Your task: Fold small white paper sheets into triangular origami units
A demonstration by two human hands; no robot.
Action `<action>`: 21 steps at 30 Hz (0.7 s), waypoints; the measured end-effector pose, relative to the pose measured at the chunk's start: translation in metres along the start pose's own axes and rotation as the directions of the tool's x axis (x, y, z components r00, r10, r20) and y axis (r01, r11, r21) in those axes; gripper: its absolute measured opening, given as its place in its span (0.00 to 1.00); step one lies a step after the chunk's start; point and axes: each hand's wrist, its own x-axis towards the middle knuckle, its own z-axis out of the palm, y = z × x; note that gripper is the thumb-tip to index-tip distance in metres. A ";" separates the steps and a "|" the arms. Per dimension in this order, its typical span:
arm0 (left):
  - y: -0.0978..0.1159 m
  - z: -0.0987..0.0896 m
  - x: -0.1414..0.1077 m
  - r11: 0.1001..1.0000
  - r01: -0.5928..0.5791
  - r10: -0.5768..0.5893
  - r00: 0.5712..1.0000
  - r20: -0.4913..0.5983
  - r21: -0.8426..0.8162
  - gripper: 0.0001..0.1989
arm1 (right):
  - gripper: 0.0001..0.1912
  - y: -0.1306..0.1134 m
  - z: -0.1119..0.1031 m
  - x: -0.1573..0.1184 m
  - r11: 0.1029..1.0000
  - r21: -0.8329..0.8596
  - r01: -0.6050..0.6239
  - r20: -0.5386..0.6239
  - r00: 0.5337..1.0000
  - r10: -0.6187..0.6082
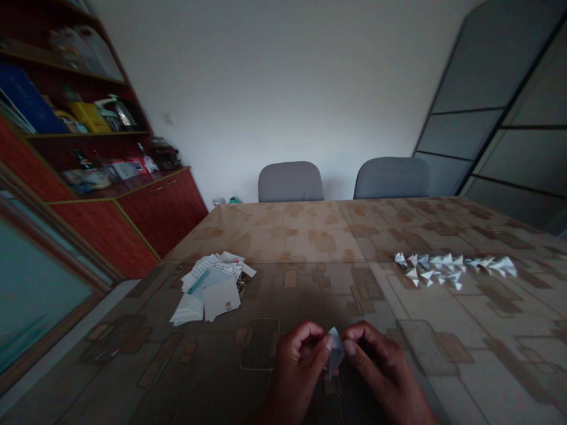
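A small folded piece of paper (335,352), pale with a pointed top, stands between my hands just above the near part of the table. My left hand (300,361) pinches its left edge between thumb and bent fingers. On the other side, my right hand (380,361) is closed, thumb against forefinger, at the paper's right edge. Fingers hide part of the folds. To the left lies a loose pile of paper slips (221,293), mostly white, some printed. Several small folded paper pieces (447,263) with pointed tips stand in rough rows at the right.
A patterned brown cover lies over the table (305,236). Two grey chairs (290,182) stand at its far edge, against the white wall. A reddish wooden cabinet (150,206) with filled shelves is at the left, and a grey panelled wardrobe (469,112) at the right.
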 end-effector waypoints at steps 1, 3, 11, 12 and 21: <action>0.000 0.000 0.000 1.000 -0.010 0.010 1.000 0.003 0.015 0.23 | 0.14 -0.001 0.001 0.000 1.000 -0.003 0.005 -0.001 1.000 -0.005; -0.001 0.000 -0.001 0.999 -0.025 0.025 1.000 0.004 0.046 0.22 | 0.15 -0.002 0.002 -0.001 1.000 -0.007 0.001 -0.014 1.000 -0.001; -0.004 0.000 -0.002 0.996 -0.029 0.028 1.000 0.015 0.079 0.17 | 0.17 -0.001 0.006 0.003 0.998 0.070 0.003 -0.036 0.999 0.000; -0.004 0.000 -0.002 0.996 -0.034 0.032 0.999 0.015 0.086 0.16 | 0.16 0.000 0.006 0.003 0.997 0.076 0.005 -0.040 0.999 -0.002; -0.005 0.001 -0.003 0.984 -0.064 0.066 0.998 -0.006 0.166 0.09 | 0.09 0.004 0.002 0.001 0.999 -0.017 0.035 -0.064 0.997 -0.036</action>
